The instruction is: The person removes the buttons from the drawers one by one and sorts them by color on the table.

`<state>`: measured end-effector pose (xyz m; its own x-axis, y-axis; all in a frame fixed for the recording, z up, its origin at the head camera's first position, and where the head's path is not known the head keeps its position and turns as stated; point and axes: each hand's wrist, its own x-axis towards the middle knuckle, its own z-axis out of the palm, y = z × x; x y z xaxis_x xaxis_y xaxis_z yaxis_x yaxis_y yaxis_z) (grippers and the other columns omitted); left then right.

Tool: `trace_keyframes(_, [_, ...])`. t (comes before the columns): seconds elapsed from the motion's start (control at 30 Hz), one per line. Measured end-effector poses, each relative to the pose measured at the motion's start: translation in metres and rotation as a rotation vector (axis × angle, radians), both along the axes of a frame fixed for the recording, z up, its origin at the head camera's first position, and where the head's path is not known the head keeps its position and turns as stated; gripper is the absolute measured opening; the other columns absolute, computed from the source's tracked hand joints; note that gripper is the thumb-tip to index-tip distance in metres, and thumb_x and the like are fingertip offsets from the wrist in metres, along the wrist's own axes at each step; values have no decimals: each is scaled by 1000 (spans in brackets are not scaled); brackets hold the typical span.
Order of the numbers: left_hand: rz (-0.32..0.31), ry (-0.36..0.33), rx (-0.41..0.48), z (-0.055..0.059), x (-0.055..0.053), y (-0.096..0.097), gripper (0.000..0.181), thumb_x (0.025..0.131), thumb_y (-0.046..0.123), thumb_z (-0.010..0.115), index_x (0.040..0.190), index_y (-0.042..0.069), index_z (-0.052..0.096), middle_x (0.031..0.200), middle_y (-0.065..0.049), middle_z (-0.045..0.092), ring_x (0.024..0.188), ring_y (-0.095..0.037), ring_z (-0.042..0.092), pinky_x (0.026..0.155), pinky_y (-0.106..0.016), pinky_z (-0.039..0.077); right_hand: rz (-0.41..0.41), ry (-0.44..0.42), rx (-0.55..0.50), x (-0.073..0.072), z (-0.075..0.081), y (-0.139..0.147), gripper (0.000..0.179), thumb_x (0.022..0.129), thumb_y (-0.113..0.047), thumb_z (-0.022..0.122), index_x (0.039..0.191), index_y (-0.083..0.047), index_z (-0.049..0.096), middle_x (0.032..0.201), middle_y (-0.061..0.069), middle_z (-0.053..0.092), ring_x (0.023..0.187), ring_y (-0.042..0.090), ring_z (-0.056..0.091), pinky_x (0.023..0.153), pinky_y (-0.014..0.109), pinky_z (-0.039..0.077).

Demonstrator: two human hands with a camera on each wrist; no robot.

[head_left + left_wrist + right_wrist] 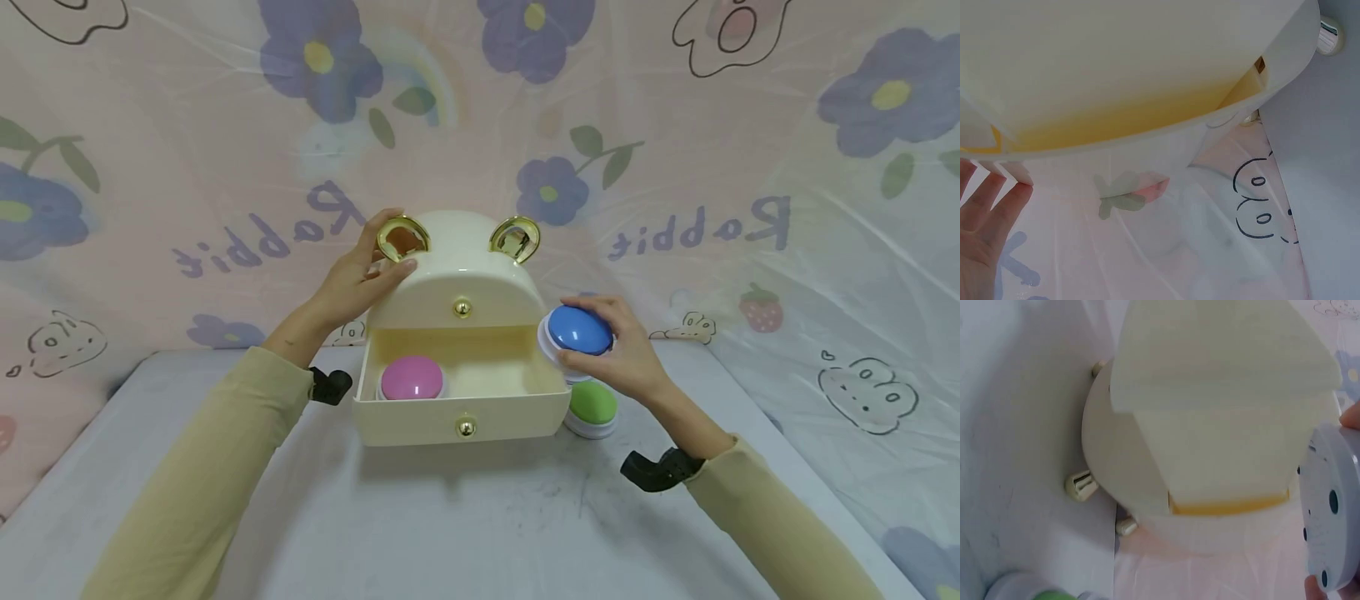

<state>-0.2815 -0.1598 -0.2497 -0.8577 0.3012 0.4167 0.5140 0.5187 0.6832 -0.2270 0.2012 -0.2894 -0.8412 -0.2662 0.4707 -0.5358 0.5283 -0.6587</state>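
A cream drawer box point(457, 287) with gold ring ears stands on the table, its lower drawer point(412, 422) pulled out. A pink push button point(412, 379) sits in that drawer on the left side. My left hand point(358, 275) holds the box by the left ear, thumb in front; in the left wrist view its fingertips point(1019, 194) touch the box's edge. At the drawer's right side, my right hand point(622, 348) grips a blue push button point(580, 330), tilted, its white underside point(1329, 512) showing in the right wrist view. Below it, a green push button point(593, 403) rests on the table.
The white table point(465, 533) runs back to a hanging cloth point(450, 150) printed with flowers, rabbits and strawberries. Gold knobs point(462, 308) mark the drawer fronts. Black wrist cameras point(660, 471) sit on both wrists. Short gold feet point(1082, 485) hold the box up.
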Motion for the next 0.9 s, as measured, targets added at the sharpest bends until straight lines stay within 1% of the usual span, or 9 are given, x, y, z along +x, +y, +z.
trace_keyframes(0.17, [5,-4,-4,1,0,0,67,94,43,55,146,46,14,147,-12,42,136,-38,40,104,-60,37,-31,16,-6,-4,-1,7,60,75,-11,77,132,-10,56,131,17,44,119,32,43,97,60,41])
trace_keyframes(0.4, [-10,1,6,1,-2,0,67,95,41,55,147,43,14,146,-14,43,135,-37,41,105,-59,37,-66,9,0,-11,-4,15,61,75,-13,77,133,-10,56,130,19,43,119,37,43,96,64,41])
trace_keyframes(0.5, [-9,-9,9,0,-2,0,67,95,41,55,147,44,14,146,-13,43,136,-37,40,105,-59,36,-79,4,6,-13,-7,18,62,75,-14,78,133,-11,56,129,19,42,119,37,43,97,65,41])
trace_keyframes(0.63, [4,-25,3,0,-1,-1,67,95,42,55,147,45,13,148,-13,40,136,-38,39,104,-59,37,-110,-11,22,-19,-10,21,61,76,-16,77,133,-11,56,127,20,42,119,38,43,97,65,40])
trace_keyframes(0.73, [16,-22,-5,0,0,-2,67,94,43,55,146,47,13,148,-14,40,136,-38,40,102,-60,39,-137,-24,31,-24,-12,25,60,77,-18,76,133,-9,56,126,22,41,118,40,42,97,66,39])
trace_keyframes(0.9, [9,-20,-4,1,0,-1,66,94,43,55,145,49,14,147,-12,42,136,-37,41,104,-59,38,-181,-37,43,-33,-18,36,61,77,-19,76,133,-8,55,128,24,40,120,42,40,98,67,38])
